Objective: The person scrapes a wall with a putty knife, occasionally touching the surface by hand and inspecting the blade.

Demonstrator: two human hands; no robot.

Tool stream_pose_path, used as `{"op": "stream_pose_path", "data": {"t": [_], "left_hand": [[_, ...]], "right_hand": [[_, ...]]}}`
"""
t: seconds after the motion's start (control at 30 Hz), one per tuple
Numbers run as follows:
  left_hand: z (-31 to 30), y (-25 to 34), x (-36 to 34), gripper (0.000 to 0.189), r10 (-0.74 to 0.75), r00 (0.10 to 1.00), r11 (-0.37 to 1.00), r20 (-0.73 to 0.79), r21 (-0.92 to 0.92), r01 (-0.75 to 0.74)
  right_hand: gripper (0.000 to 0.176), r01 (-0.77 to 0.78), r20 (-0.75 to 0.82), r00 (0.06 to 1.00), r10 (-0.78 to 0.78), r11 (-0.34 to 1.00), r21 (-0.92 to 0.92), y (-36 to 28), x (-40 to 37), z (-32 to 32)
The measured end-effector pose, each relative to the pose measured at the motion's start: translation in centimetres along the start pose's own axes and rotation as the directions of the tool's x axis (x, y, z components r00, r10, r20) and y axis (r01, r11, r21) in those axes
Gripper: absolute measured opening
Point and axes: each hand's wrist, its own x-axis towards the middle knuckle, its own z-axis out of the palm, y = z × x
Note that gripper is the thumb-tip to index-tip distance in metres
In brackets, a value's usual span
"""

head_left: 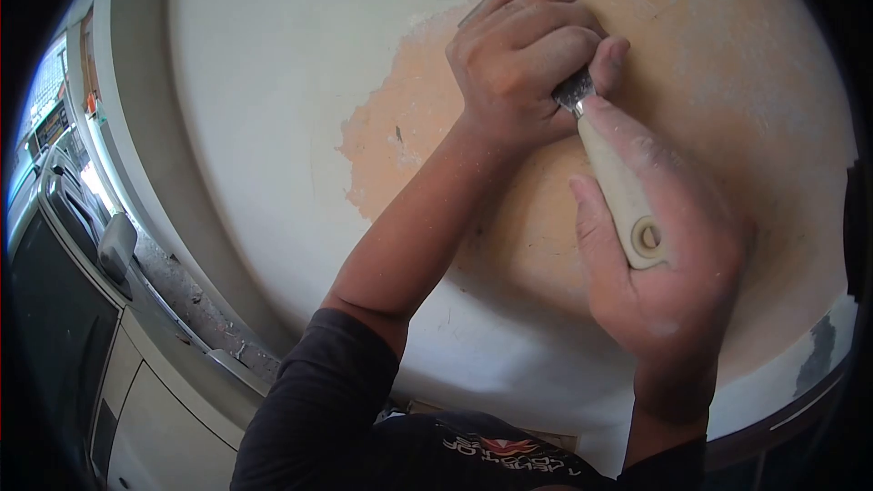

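Note:
My right hand [677, 245] is wrapped around the cream handle of a putty knife [611, 177], which has a round hole near its butt end. The thumb lies along one side of the handle. Over the tool's metal neck and blade, my left hand [527, 59] is closed with curled fingers, hiding most of the blade. Beyond its knuckles a flat grey edge sticks out, in line with the handle. Both hands are close against the wall [400, 141], where a peach-orange patch shows a ragged border with the white coating. Whitish dust marks the fingers.
At the left stands a vehicle with a side mirror [117, 244], close to a pale pillar edge [150, 127]. Rubble-strewn ground [195, 300] lies between them. A dark strip [782, 423] runs along the lower right, below a grey patch on the wall.

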Motion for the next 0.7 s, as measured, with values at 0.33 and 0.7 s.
{"op": "stream_pose_path", "data": {"t": [0.33,0.7], "left_hand": [[0.4,-0.3,-0.4,0.027,0.004,1.000,0.998,-0.001,0.063,-0.004],[0.4,-0.6,-0.8,0.028,0.053,0.998,0.998,-0.035,0.023,-0.052]], "right_hand": [[0.034,0.046,-0.051,0.998,-0.041,0.992,0.115,1.2,0.4,0.3],[0.035,0.023,0.005,1.000,-0.024,0.996,0.091,0.9,0.1,0.2]]}}
